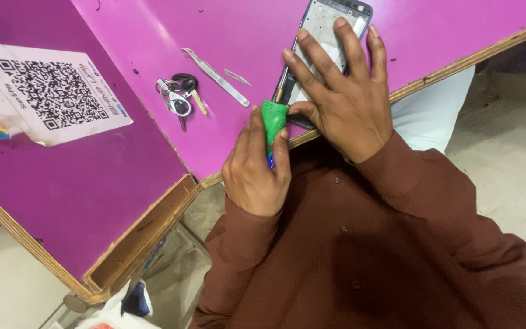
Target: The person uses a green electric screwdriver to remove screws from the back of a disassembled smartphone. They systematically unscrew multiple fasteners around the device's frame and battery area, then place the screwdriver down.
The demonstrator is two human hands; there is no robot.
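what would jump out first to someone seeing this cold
The bright magenta table fills the upper half. At its near edge the right hand presses flat on an opened phone frame, while the left hand grips a green-handled screwdriver against its lower corner. Tweezers and keys lie left.

A magenta-topped table [226, 36] with a raw plywood edge carries an opened phone frame [327, 27] near its front edge. Left of the frame lie metal tweezers [217, 76], then a key bunch [181, 94]; farthest left sits a white code placard [50, 91].

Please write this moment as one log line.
left hand: grips green screwdriver | right hand: flat on phone frame | table: keys, tweezers
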